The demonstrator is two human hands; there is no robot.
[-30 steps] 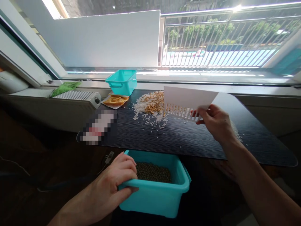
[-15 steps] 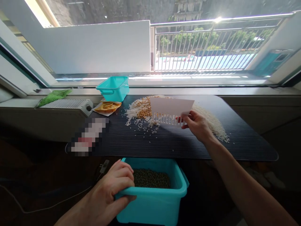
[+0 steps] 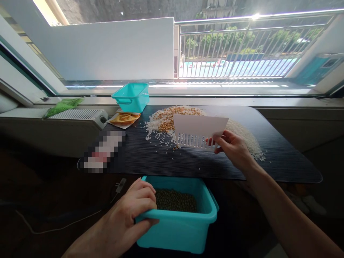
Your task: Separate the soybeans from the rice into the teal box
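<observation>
My left hand [image 3: 137,208] is closed over the near left rim of a turquoise plastic bin [image 3: 185,229], thumb outside and fingers inside. Dark green beans [image 3: 176,200] cover the bin's floor. Above the table, my right hand [image 3: 232,147] pinches the right end of a white slotted scraper [image 3: 200,125], a flat plate with a row of slots along its lower edge. Behind the scraper spreads a pile of white rice grains [image 3: 153,129] mixed with yellow soybeans [image 3: 166,126]. More rice [image 3: 243,138] lies heaped beyond my right hand. The scraper hides part of both piles.
A dark table [image 3: 150,165] with a rounded right corner stands under the window. A smaller turquoise basket [image 3: 131,98] sits at its back left beside an orange-yellow cloth-like item [image 3: 125,118]. A blurred-out object [image 3: 103,152] lies at the left; a green cloth [image 3: 64,105] rests on the radiator [image 3: 80,116].
The scraper in my right hand has come slightly nearer and to the right, off the soybeans. My left hand keeps its hold on the bin. The whole view has shifted a little.
</observation>
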